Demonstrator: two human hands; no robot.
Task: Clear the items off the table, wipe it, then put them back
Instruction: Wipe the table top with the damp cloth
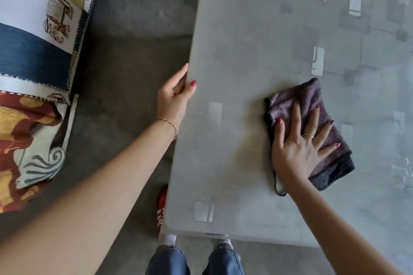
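A grey glass-topped table (245,51) fills the right of the head view, with pale rectangles showing on its surface. A folded purple-grey cloth (312,100) lies flat on the table near its front. My right hand (299,147) presses down on the cloth with fingers spread and straight. My left hand (174,98) grips the table's left edge, thumb on top and fingers curled under the rim.
A sofa with patterned blue, white, yellow and red cushions (33,51) stands to the left across a strip of concrete floor (134,40). My legs and a red shoe (161,207) are at the table's front-left corner.
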